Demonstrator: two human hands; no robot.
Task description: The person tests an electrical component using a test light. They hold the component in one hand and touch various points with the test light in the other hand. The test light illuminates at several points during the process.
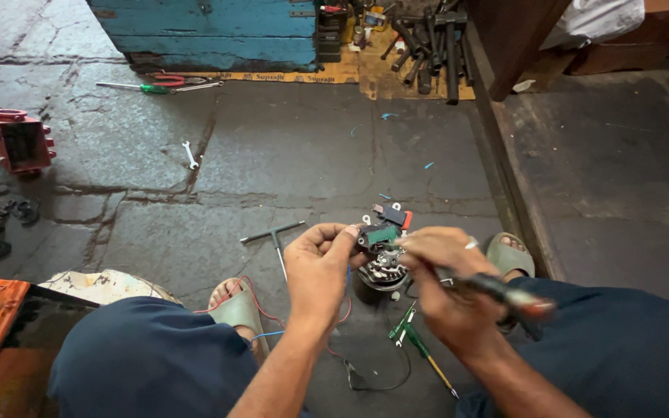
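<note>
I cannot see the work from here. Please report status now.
Left hand pinching green part atop motor. Right hand gripping dark-handled tool, tip at part. Nothing blocking.

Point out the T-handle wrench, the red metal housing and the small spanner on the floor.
T-handle wrench (275,236): head view, crossbar junction.
Red metal housing (18,141): head view, front face.
Small spanner (190,155): head view, mid-shaft.

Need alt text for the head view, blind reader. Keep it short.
Seated on a stone floor, a person's left hand pinches a small green part atop a round black motor-like unit, while the right hand works a dark-handled tool on it. A T-shaped metal wrench lies nearby.
</note>
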